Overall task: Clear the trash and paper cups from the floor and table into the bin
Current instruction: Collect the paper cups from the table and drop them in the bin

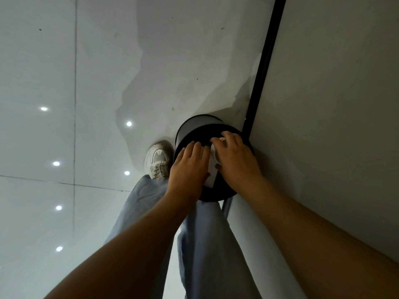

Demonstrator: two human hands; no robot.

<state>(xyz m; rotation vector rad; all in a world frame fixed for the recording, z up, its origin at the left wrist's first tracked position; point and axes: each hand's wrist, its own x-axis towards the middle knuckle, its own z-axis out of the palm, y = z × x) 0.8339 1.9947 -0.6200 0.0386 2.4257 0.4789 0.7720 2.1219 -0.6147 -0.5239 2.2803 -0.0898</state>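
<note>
White paper cup (pixel 216 152) and a pale sheet of paper trash (pixel 211 172) sit over the mouth of a round black bin (pixel 195 130), directly beneath both hands. The right hand (pixel 236 158) curls around the cup; the left hand (pixel 190 167) grips the paper. Just left of the hands, a white sneaker (pixel 157 158) stands on glossy grey floor tile (pixel 64 83).

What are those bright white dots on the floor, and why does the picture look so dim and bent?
In the head view, the dots are ceiling lamps mirrored in the glossy floor tiles; light is dim and greyish, with a big soft shadow beyond the black bin; the wide lens stretches the forearms; both hands, left hand and right hand, look slightly soft.
</note>
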